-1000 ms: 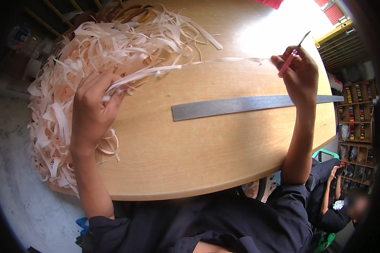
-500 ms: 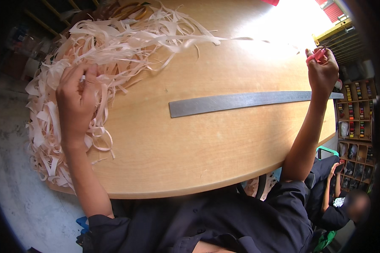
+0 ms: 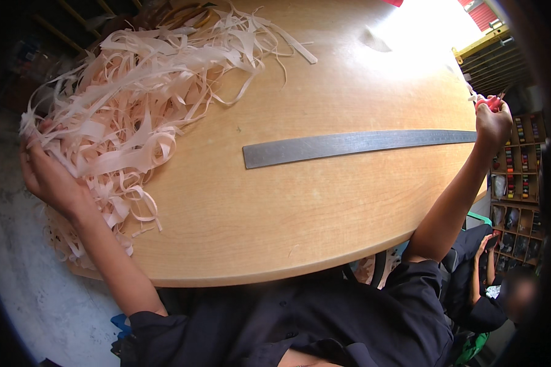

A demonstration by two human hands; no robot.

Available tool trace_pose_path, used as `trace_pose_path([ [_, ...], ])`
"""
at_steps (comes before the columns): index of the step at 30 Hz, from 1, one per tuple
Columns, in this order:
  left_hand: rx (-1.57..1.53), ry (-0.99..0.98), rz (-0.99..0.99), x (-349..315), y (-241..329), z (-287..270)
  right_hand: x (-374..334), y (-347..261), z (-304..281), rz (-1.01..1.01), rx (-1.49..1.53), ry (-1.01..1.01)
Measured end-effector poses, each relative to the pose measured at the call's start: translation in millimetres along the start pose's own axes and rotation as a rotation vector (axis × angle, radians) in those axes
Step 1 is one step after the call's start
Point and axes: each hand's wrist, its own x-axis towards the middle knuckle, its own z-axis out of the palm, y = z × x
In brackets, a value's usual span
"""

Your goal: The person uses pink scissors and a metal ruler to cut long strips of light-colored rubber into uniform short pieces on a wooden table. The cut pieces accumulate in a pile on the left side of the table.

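A large tangled heap of thin pale pink strips (image 3: 147, 92), fabric or paper-like, covers the left end of the table. At the heap's outer left edge, my left hand (image 3: 52, 174) has its fingers curled round a bunch of the strips, and some drape over the fingertips. Out past the table's right side, my right hand (image 3: 494, 125) is raised and closed round a small red-handled tool (image 3: 488, 103). Its working end is too small to make out. A steel ruler (image 3: 349, 145) lies flat across the table, its right end close to my right forearm.
The wooden table (image 3: 257, 232) has a curved front edge against my body. Gold-handled scissors (image 3: 187, 13) lie behind the heap. Shelves with thread spools (image 3: 520, 159) stand at the right. A seated person (image 3: 487, 300) is at the lower right. Bright light washes over the table's far right.
My left hand has moved left and outward, carrying strips with it. My right hand has moved right and slightly nearer with the red-handled tool. A long strip across the far table is gone from there.
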Motion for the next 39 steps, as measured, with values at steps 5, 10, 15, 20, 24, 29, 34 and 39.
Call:
trace_pose_path([
  [5, 0.313, -0.161, 0.305, -18.7, -11.3, 11.8, 1.8, 2.8, 5.2, 0.060, 0.054, -0.161],
  [10, 0.440, -0.481, 0.210, -34.0, 12.9, 27.4, -16.6, -16.2, 7.6, -0.010, 0.170, -0.241],
  [15, 0.905, -1.022, 0.503, -59.2, 110.7, 22.0, -29.1, -33.2, -3.9, 0.014, 0.224, -0.213],
  [20, 0.881, -1.435, 0.527, -60.9, 178.4, 30.6, -28.6, -32.5, -15.5, -0.019, 0.275, -0.190],
  [24, 0.582, -1.580, 0.600, -68.7, 154.3, 76.2, -29.8, -32.2, -11.8, -0.042, 0.454, -0.142],
  [29, 0.364, -1.543, 0.483, -106.9, 79.9, 149.5, -32.3, -37.2, -2.6, -0.085, 0.770, -0.107],
  [34, 0.386, -1.704, 0.495, -129.2, 52.3, 182.2, -35.6, -39.2, -2.4, -0.094, 0.676, -0.072],
  [39, 0.499, -1.559, 0.754, -109.9, 66.7, 168.6, -37.5, -42.6, -2.9, -0.141, 0.832, -0.094],
])
